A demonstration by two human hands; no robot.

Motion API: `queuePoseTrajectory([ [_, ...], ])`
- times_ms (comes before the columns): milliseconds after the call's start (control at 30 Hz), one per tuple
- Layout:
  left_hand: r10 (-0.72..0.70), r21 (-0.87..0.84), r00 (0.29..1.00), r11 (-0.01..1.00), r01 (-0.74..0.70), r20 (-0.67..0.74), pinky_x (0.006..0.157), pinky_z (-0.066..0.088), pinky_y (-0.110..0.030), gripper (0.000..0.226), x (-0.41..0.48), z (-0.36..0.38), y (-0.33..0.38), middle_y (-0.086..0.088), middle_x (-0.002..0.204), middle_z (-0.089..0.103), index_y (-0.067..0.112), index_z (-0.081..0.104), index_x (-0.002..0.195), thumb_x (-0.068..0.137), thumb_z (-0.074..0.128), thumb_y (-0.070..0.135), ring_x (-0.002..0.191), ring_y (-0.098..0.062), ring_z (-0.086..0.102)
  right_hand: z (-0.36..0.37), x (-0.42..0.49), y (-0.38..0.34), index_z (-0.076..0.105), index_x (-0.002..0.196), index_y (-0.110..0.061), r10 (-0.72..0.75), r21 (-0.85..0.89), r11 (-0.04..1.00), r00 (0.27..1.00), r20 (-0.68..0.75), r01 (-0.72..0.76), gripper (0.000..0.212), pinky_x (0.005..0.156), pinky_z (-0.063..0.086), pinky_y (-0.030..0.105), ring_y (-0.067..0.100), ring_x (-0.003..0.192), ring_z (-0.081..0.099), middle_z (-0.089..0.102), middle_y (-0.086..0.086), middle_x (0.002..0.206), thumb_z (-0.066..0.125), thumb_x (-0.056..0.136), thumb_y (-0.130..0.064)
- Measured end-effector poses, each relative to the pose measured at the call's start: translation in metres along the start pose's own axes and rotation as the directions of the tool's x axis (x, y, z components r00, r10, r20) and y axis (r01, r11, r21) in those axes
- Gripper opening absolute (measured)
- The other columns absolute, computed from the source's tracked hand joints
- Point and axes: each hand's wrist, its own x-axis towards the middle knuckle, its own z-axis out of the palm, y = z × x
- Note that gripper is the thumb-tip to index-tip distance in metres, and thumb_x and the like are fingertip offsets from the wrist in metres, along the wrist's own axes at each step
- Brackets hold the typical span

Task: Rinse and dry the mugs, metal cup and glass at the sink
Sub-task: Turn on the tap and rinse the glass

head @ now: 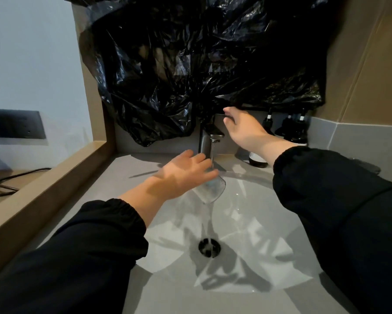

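Crinkled, glossy black plastic (190, 64) fills the upper middle of the frame, hanging in sharp folds down to the tap. Below it a smooth matte grey counter (179, 298) spans the lower frame and holds a glazed white oval basin (258, 223) crossed by hard-edged shadows. Two black fabric sleeves (77, 257) with gathered elastic cuffs enter from the lower corners. A flat tan wooden ledge (43, 184) runs diagonally along the left edge of the counter. At right centre, dark round bottles (296, 130) stand against the grey wall tile. The squared, brushed dark metal tap (204, 141) rises at centre behind the basin and drops a thin stream of water (212, 159). The right hand (242, 130) reaches to upper centre, fingers loosely extended, its fingertips at the end of the tap's lever (218, 114); whether they pinch it cannot be told. The left hand (183, 171), back upward at centre, grips the clear glass (210, 189) beneath its palm, fingers laid over it and thumb hidden. The glass is tilted over the basin under the stream, and water runs off it to the round black drain (209, 245) at lower centre.
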Motion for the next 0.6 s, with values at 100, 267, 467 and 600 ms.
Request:
queuePoseTrajectory([
  [100,0.084,0.082,0.996,0.993,-0.085,0.012,0.068,0.048,-0.036,0.075,0.001,-0.005,0.005,-0.008,0.096,0.062,0.016,0.06,0.116,0.043,0.07,0.002,0.083,-0.027,0.06,0.003,-0.004,0.001,0.036,0.144,-0.018,0.013,0.037,0.999,1.0,-0.021,-0.012,0.044,0.102,0.03,0.027,0.024,0.134,0.038,0.042,0.009,0.145,0.036,0.101,-0.029],
  [267,0.333,0.114,0.914,0.924,-0.366,0.232,0.09,0.044,-0.04,0.071,0.002,-0.002,0.038,-0.008,0.122,0.051,0.017,0.032,0.138,0.077,0.064,0.002,0.109,-0.027,0.049,-0.001,-0.007,-0.006,0.035,0.145,-0.017,0.047,0.056,0.997,0.999,0.014,-0.048,0.045,0.102,0.032,0.03,0.025,0.135,0.036,0.039,0.01,0.146,0.036,0.101,-0.027],
  [467,0.179,-0.02,0.961,0.984,-0.179,0.21,0.092,0.04,-0.04,0.077,0.0,-0.007,0.044,-0.011,0.129,0.045,0.018,0.026,0.143,0.079,0.064,-0.002,0.117,-0.028,0.045,-0.025,-0.014,-0.013,0.02,0.151,-0.026,0.09,0.072,0.992,0.978,0.188,-0.105,0.057,0.111,0.026,0.034,0.023,0.142,0.026,0.027,0.001,0.156,0.037,0.099,-0.04],
  [600,-0.304,-0.519,0.91,0.749,0.412,0.283,0.091,0.048,-0.037,0.075,-0.005,-0.018,0.052,-0.002,0.128,0.05,0.024,0.033,0.141,0.076,0.069,0.015,0.116,-0.024,0.051,-0.029,-0.034,-0.009,0.019,0.151,-0.026,0.188,0.106,0.973,0.969,0.16,-0.206,0.056,0.109,0.025,0.034,0.023,0.142,0.026,0.026,-0.002,0.156,0.034,0.1,-0.042],
])
